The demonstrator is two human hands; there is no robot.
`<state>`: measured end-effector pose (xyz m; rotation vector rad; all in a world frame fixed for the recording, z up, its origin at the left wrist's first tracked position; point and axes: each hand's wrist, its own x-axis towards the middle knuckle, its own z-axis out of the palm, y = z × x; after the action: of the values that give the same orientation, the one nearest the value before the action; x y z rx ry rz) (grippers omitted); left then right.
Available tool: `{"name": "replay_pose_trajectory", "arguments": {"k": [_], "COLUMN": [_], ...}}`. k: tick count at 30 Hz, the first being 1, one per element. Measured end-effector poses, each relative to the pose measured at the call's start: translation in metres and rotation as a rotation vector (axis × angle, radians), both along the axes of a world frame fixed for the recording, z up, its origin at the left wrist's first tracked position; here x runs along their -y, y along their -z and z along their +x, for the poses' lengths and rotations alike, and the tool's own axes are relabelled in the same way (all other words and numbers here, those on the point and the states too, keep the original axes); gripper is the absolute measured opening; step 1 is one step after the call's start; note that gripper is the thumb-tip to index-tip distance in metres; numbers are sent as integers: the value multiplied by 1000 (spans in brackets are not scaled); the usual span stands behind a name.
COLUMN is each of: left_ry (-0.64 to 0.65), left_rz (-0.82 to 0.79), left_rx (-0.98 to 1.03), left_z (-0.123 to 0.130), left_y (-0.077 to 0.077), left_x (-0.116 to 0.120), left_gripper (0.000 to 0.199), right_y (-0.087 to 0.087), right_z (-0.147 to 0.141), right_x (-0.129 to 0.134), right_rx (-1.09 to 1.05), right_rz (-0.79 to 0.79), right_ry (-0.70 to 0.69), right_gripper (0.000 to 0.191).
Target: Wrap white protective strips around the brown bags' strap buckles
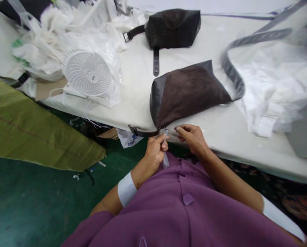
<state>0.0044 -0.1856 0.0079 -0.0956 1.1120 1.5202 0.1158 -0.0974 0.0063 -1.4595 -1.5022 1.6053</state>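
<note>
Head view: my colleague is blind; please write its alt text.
Left hand grips a pale strip by the near corner of a brown bag on a table; right hand is close by. A fan and second bag sit nearby.

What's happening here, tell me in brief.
A person's left hand pinches a pale, see-through strip at the near corner of a brown bag lying on a white table. The right hand is raised close by, fingers bent; whether it holds anything is unclear. A second dark bag lies farther back, with a white fan towards the left.
</note>
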Motion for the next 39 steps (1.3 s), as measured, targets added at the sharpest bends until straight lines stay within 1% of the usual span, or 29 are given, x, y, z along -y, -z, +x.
{"name": "replay_pose_trajectory", "arguments": {"k": [3,5,7,8,10,12,13,15,18,23,26,29,31,34,36,37,38,39], "left_ry": [-51,-77,-79,-71,-46,-48,-56,-64,-59,-98,-93,-46,15,138,229,269,292,280], "left_rz": [13,23,34,46,67,38,11,-24,17,74,115,127,138,182,222,242,258,267], "left_rx": [-54,-99,-134,-137,-104,-39,1,79,165,292,359,433,502,563,512,445,344,202], "left_z": [7,11,14,14,13,9,6,1,-4,-4,-4,-6,-8,-7,-5,-4,-5,-6], "left_y": [5,8,10,11,11,10,8,6,3,-1,0,2,1,-10,-22,-28,-33,-37], "left_x": [-4,-6,-5,-4,-1,2,3,4,2,-2,-3,-1,2,10,16,18,20,21], "left_gripper": [25,26,25,24,19,19,20,21,19,13,10,4,3,11,17,19,20,21], "right_y": [-5,-5,-5,-5,-5,-8,-10,-13,-16,-10,-3,4,7,9,10,10,11,11], "right_z": [-10,-19,-26,-27,-27,-23,-21,-16,-13,-13,-13,-13,-11,-9,-7,-6,-6,-6], "right_x": [16,24,27,25,18,7,2,-7,-13,-9,-6,-5,-6,-8,-9,-9,-9,-9], "right_rx": [-44,-68,-114,-136,-153,-140,-137,-174,-302,-585,-742,-789,-762,-692,-646,-628,-619,-613], "right_rz": [-18,-41,-100,-119,-103,-75,-92,-206,-378,-558,-692,-754,-745,-687,-659,-658,-665,-678], "right_ry": [-118,-129,-117,-109,-111,-164,-208,-305,-376,-381,-375,-404,-418,-395,-380,-374,-365,-354], "right_gripper": [23,24,28,29,27,25,24,23,22,21,18,19,20,20,20,20,19,19]}}
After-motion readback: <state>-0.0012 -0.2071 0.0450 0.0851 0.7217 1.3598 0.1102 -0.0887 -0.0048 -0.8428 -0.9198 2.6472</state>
